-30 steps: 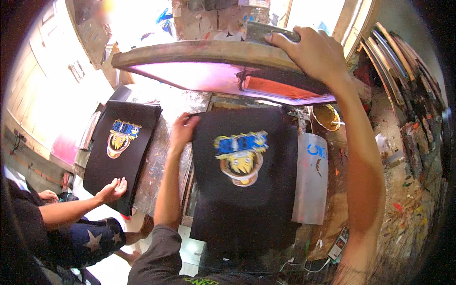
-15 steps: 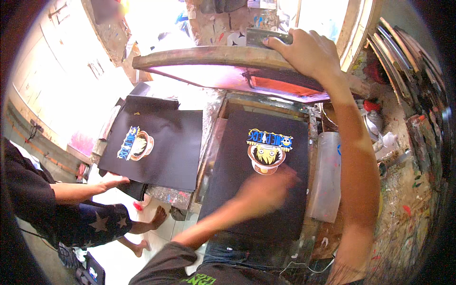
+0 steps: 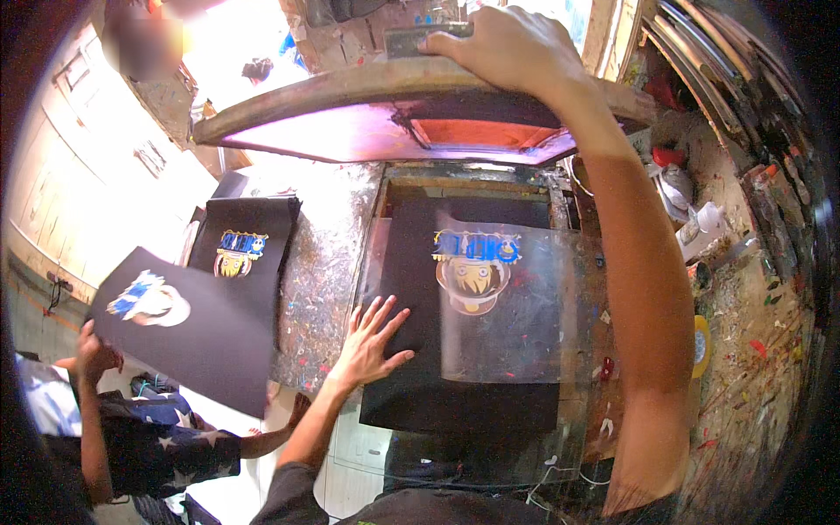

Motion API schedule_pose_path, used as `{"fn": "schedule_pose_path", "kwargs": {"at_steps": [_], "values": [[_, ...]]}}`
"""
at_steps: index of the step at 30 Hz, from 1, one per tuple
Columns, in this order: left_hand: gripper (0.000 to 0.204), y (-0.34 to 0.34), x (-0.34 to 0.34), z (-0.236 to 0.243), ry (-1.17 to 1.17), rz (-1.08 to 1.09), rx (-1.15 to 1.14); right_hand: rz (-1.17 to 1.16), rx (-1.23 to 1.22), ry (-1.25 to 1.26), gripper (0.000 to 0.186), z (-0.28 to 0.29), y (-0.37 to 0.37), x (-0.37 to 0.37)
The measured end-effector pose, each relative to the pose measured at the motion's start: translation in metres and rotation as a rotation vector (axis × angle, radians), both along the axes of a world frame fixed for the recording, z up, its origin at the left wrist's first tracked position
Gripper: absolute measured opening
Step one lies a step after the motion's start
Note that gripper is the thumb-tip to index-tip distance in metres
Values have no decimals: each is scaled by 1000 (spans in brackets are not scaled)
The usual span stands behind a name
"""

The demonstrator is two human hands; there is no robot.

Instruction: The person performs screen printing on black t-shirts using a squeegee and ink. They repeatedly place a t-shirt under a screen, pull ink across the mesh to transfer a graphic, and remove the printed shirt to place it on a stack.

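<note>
A screen frame (image 3: 302,83) with purple and red mesh is tilted up at the back. My right hand (image 3: 512,52) grips its top edge at a dark block (image 3: 402,39). My left hand (image 3: 372,350) rests with fingers spread on the left part of a printed black sheet (image 3: 402,402) on the platen. A clear plastic sheet (image 3: 542,324) lies over that sheet's blue, yellow and white cartoon print (image 3: 472,280), to the right of my left hand.
A co-worker's hand (image 3: 92,354) at left holds a printed black sheet (image 3: 206,354) beside a stack of similar sheets (image 3: 254,210). A yellow tape roll (image 3: 698,350) and white container (image 3: 698,232) sit at right, near stacked frames (image 3: 700,83) on edge.
My left hand moved from the print leftward and spread out. The clear sheet moved left over the print. The co-worker lifted a sheet and moved it leftward off the stack.
</note>
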State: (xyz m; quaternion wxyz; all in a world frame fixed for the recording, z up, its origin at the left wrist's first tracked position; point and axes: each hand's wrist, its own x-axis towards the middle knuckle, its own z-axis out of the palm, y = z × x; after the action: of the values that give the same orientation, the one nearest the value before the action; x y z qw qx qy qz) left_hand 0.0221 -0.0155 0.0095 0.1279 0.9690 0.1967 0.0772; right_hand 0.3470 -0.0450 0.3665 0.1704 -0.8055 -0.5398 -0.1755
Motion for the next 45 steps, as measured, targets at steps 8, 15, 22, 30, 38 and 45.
{"fn": "schedule_pose_path", "kwargs": {"at_steps": [8, 15, 22, 30, 38, 45], "values": [[86, 8, -7, -13, 55, -53, -12, 21, -32, 61, 71, 14, 11, 9], [88, 9, -14, -13, 51, -69, -42, 70, -24, 137, 69, 19, 13, 13], [89, 12, -8, -11, 67, -81, -45, 150, 15, 112, 71, 17, 26, 38], [88, 13, -15, -19, 105, -133, -32, 88, 40, 63, 71, 11, 37, 34], [87, 16, -13, -6, 142, -155, -70, 158, -47, 104, 70, 20, 30, 37], [90, 17, -14, -15, 171, -163, -32, 206, 9, 76, 69, 13, 35, 42]]}}
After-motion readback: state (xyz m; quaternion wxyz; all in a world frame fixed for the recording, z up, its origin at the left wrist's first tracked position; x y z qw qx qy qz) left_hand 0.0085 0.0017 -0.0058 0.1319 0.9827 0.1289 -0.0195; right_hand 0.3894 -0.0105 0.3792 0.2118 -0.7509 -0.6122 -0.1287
